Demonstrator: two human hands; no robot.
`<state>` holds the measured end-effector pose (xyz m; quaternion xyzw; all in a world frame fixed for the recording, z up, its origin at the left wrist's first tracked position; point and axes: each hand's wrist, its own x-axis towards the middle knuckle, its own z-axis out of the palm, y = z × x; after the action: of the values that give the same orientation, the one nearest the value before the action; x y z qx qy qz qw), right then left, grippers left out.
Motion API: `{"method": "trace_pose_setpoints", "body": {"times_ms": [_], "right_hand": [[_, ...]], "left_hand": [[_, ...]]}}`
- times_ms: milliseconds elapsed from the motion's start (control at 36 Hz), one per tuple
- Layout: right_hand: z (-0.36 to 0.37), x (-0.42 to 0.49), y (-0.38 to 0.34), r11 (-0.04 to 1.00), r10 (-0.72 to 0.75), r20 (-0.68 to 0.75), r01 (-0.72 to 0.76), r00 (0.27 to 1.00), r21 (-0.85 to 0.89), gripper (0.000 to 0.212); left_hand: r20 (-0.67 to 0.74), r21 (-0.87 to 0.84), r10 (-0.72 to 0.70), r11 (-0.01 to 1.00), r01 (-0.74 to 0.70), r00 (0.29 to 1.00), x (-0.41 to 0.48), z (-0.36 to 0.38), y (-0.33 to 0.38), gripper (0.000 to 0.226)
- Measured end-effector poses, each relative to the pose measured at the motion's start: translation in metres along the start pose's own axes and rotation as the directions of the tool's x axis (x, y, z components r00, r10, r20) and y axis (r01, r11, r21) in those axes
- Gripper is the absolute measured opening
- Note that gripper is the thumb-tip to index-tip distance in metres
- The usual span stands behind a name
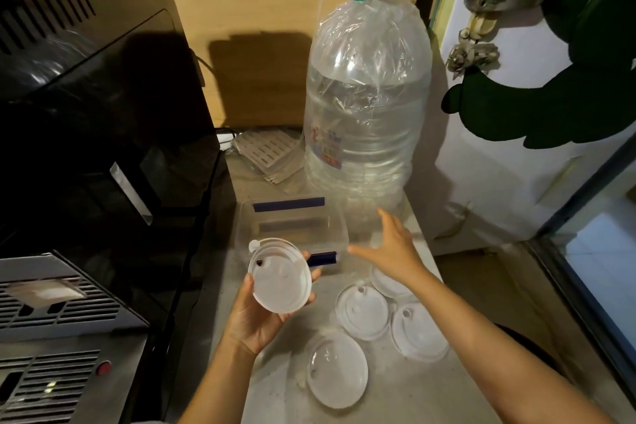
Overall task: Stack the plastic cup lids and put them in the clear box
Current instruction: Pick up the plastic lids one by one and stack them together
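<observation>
My left hand (256,317) grips a small stack of clear plastic cup lids (280,275), held just in front of the clear box (292,227). The box stands open on the counter and has blue clips. My right hand (392,248) hovers open, fingers spread, to the right of the box and above one lid (390,282) that it partly hides. Three more lids lie flat on the counter: one in the middle (363,311), one at the right (420,332), one nearest me (337,373).
A large water bottle (366,89) with a green cap stands right behind the box. A black appliance (103,134) and a metal machine (51,320) wall off the left. A white door (516,113) is at the right, past the counter's edge.
</observation>
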<state>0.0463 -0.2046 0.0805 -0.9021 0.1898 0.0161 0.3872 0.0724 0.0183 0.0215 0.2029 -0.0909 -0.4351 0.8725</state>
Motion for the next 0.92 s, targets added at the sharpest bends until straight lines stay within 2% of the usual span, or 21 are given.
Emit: {"method": "trace_pose_setpoints", "body": {"times_ms": [83, 167, 278, 361, 583, 722, 833, 917], "right_hand": [[0.005, 0.012, 0.029, 0.985, 0.113, 0.036, -0.108, 0.993, -0.135, 0.102], [0.014, 0.017, 0.048, 0.956, 0.191, 0.091, -0.165, 0.977, -0.242, 0.106], [0.026, 0.018, 0.060, 0.929, 0.259, 0.127, -0.211, 0.958, -0.303, 0.112], [0.031, 0.019, 0.062, 0.912, 0.274, 0.107, -0.223, 0.956, -0.343, 0.112], [0.035, 0.021, 0.062, 0.902, 0.275, 0.066, -0.233, 0.959, -0.364, 0.110], [0.032, 0.022, 0.063, 0.906, 0.271, 0.033, -0.244, 0.962, -0.346, 0.105], [0.021, 0.025, 0.059, 0.929, 0.249, -0.026, -0.246, 0.968, -0.276, 0.101], [0.006, 0.026, 0.049, 0.951, 0.219, -0.087, -0.232, 0.972, -0.202, 0.098]], "left_hand": [[0.000, -0.035, 0.005, 0.999, -0.005, 1.000, -0.001, -0.005, -0.001, 0.069], [-0.004, -0.024, -0.020, 1.000, 0.020, 1.000, 0.002, -0.008, 0.001, 0.063], [0.052, -0.045, -0.057, 0.997, 0.059, 0.997, 0.005, -0.007, -0.001, 0.059], [0.023, -0.060, -0.068, 0.996, 0.069, 0.997, 0.005, -0.006, -0.002, 0.059], [0.061, -0.075, -0.024, 0.997, 0.028, 0.998, 0.009, -0.003, 0.001, 0.061], [-0.081, -0.029, 0.041, 0.999, -0.044, 0.996, 0.011, 0.001, -0.001, 0.101], [-0.170, 0.010, 0.037, 0.999, -0.036, 0.985, 0.014, 0.007, -0.001, 0.101], [-0.166, 0.012, 0.036, 0.999, -0.034, 0.986, 0.017, 0.008, -0.003, 0.098]]}}
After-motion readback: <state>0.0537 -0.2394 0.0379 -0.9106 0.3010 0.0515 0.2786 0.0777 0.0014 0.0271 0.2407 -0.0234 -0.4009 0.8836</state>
